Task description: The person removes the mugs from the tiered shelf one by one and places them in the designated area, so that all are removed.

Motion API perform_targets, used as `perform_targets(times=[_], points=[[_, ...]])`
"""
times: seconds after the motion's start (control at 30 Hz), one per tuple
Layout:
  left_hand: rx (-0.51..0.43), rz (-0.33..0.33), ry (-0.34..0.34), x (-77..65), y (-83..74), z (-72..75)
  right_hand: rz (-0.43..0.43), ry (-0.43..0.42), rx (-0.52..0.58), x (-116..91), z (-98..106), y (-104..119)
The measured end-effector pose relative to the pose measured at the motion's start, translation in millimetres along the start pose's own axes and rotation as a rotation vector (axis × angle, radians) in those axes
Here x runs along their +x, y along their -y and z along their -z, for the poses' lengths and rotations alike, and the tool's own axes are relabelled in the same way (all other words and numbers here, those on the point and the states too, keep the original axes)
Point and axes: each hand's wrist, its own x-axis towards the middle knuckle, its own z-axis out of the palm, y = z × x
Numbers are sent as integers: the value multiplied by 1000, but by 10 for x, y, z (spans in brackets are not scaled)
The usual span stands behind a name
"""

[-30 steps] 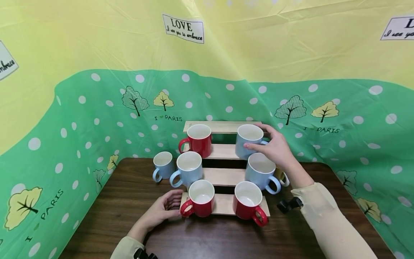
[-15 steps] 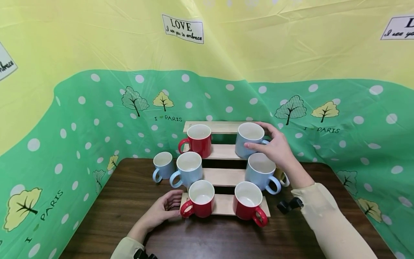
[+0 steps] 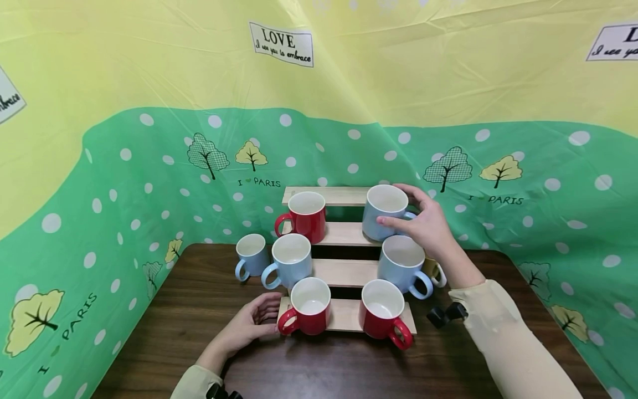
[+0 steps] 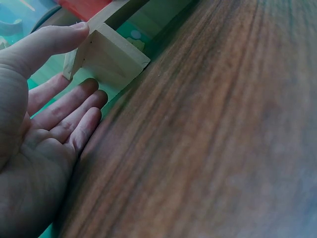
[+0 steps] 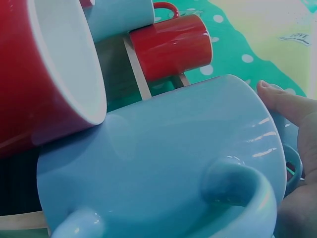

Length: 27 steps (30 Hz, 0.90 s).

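Observation:
Several mugs stand on a stepped wooden rack (image 3: 345,315). My right hand (image 3: 430,224) grips a light blue mug (image 3: 381,220) at the right of the third step, thumb on its near side; the handle points right. In the right wrist view another blue mug (image 5: 148,158) fills the foreground, partly hiding the held one. At the rack's front left corner, my left hand (image 3: 247,322) holds the end of the lowest step between thumb and index finger; the other fingers show loosely bent in the left wrist view. Beside it sits a red mug (image 3: 311,306).
Another red mug (image 3: 381,308) is at the front right. Blue mugs stand on the second step, left (image 3: 292,259) and right. A red mug (image 3: 307,216) is on the third step. On the table (image 3: 171,310) are a blue mug (image 3: 252,255) and a partly hidden yellowish mug (image 3: 431,270).
My right hand has raised the light blue mug slightly and moved it a little toward the top step. The left hand has stayed in place.

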Motion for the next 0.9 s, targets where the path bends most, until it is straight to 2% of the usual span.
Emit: perform_targets(times=[0.17,0.5,0.9], points=[[8,-19,8,-1,4,3,17,-5,3,8,5,7],[-4,-8,3,-8,-17,4,29,3,-21,27,76,82],[-5,-5,3,-7,-10,0,114,-59,-7,28,122,186]])
